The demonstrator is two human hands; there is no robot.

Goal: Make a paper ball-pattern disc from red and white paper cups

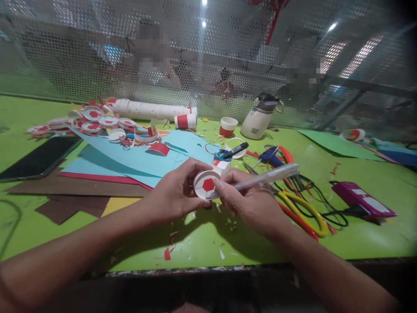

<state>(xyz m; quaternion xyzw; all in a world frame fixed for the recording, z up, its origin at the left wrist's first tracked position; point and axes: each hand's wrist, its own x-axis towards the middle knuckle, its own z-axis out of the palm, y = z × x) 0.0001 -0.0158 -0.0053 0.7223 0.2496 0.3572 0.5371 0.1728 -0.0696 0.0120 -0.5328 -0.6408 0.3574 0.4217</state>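
Observation:
My left hand (177, 191) holds a paper cup (206, 182) on its side, its white round bottom with a red hexagon turned toward me. My right hand (252, 198) grips a clear pen (265, 178) whose tip touches the cup bottom near the red shape. Both hands hover just above the green table (202, 243) near its front edge.
Blue, red, brown and yellow paper sheets (130, 158) lie at left with a dark phone (39, 158). Several finished cup cutouts (93, 119) and a stack of cups (150, 109) sit behind. Scissors (302, 213), cables, a magenta device (365, 200) and a bottle (260, 117) lie to the right. Paper scraps litter the table.

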